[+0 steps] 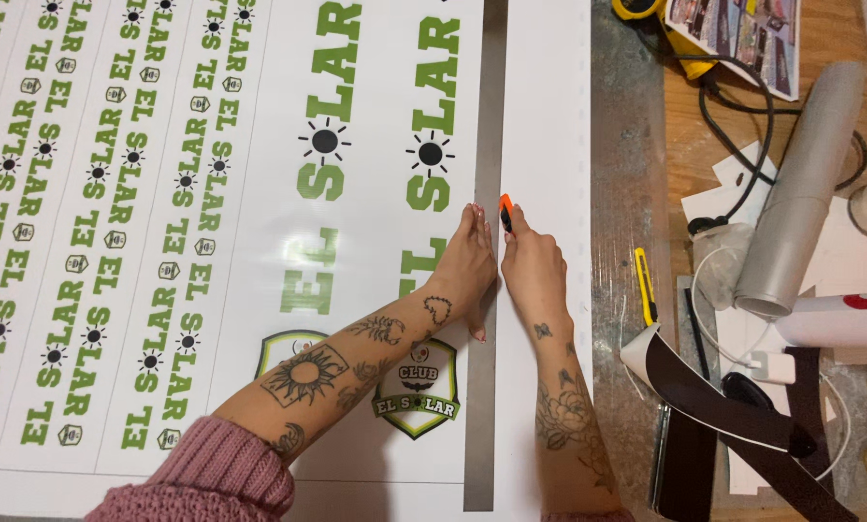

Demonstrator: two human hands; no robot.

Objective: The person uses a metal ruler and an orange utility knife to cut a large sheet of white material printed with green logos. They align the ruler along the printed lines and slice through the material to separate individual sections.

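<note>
worn wooden worktable (690, 145) under even indoor light, cluttered right side

A wooden worktable (830, 39) carries a large white printed sheet (211, 193) across its left and middle, with a long metal ruler (489, 116) on it. Right: a yellow utility knife (644, 283), grey roll (806, 188), black cable (743, 106).

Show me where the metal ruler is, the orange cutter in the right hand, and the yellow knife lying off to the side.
metal ruler (490, 116), head view, bare upper stretch.
orange cutter (505, 209), head view, orange tip above the right hand (533, 271).
yellow knife (644, 282), head view, middle of its handle.
</note>
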